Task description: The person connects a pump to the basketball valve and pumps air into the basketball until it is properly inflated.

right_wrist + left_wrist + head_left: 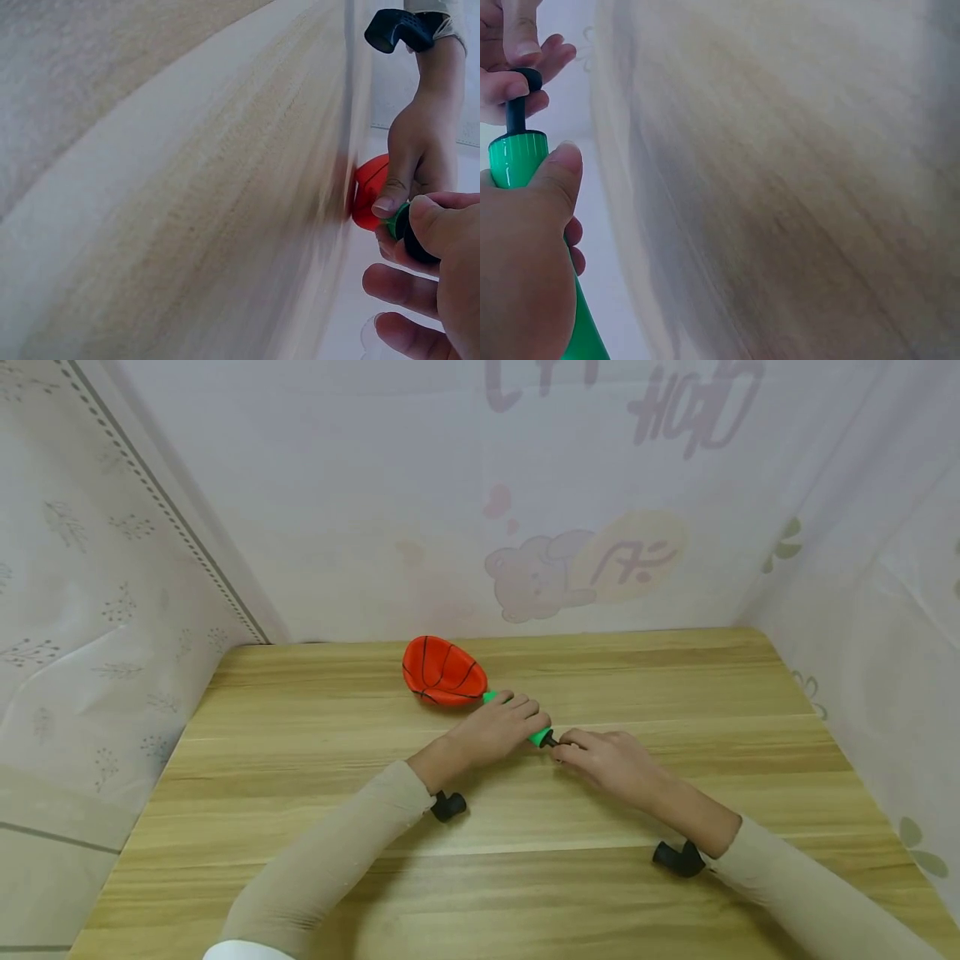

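A green hand pump (539,737) slants across the middle of the table, joined at its far end to a sunken, partly deflated red basketball (444,675) with black lines. My left hand (497,729) grips the pump's green barrel (516,159), its thumb lying along the side in the left wrist view. With thumb and fingers, my right hand (613,767) pinches the black handle (529,79) at the near end. A short length of black rod shows between handle and barrel. The joint between pump and ball is mostly hidden behind my left hand.
The wood-grain table (525,893) ends at a printed back curtain (360,543), with more curtain at both sides. Black wrist-worn pieces sit under the left wrist (449,807) and the right wrist (678,858).
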{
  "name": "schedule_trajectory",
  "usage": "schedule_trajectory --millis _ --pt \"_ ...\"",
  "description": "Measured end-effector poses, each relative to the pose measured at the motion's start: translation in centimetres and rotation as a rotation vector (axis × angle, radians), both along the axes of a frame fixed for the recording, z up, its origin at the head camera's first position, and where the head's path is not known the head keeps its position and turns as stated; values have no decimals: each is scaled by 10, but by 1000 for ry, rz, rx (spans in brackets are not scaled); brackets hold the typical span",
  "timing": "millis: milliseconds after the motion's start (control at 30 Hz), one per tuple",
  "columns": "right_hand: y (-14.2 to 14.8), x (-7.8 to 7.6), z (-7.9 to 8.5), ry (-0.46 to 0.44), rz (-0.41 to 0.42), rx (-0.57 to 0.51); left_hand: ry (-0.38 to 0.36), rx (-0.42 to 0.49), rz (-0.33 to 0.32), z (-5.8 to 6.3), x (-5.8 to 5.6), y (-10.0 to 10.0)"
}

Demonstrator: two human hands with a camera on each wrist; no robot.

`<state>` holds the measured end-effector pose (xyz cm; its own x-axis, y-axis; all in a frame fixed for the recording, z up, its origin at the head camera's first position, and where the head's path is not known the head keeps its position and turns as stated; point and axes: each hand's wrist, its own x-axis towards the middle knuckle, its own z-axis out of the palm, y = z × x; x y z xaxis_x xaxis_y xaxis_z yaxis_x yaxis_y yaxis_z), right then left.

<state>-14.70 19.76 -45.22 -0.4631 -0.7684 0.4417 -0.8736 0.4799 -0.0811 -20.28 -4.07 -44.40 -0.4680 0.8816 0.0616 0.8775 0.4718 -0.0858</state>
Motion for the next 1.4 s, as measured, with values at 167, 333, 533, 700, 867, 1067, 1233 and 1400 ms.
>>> schedule_trajectory --millis 167,333,533,700,867,1067,1233,1400 --pt "7 4 -1 31 11 -14 -27 22 0 2 -3 -1" --pt "21 14 2 69 34 -34 -20 32 -1 2 -5 -2" --pt "34 28 10 76 35 -10 -23 22 1 4 -3 -1" --pt "43 37 16 75 34 -1 -4 2 2 7 -3 -1" --pt "50 42 18 86 26 -4 12 -2 4 10 -5 -3" --pt "57 43 21 72 21 -8 43 22 -17 10 -4 -4" --pt "56 39 21 84 28 7 63 8 -15 10 -1 -3" --pt "50 30 21 112 47 4 65 -25 10 12 1 1"
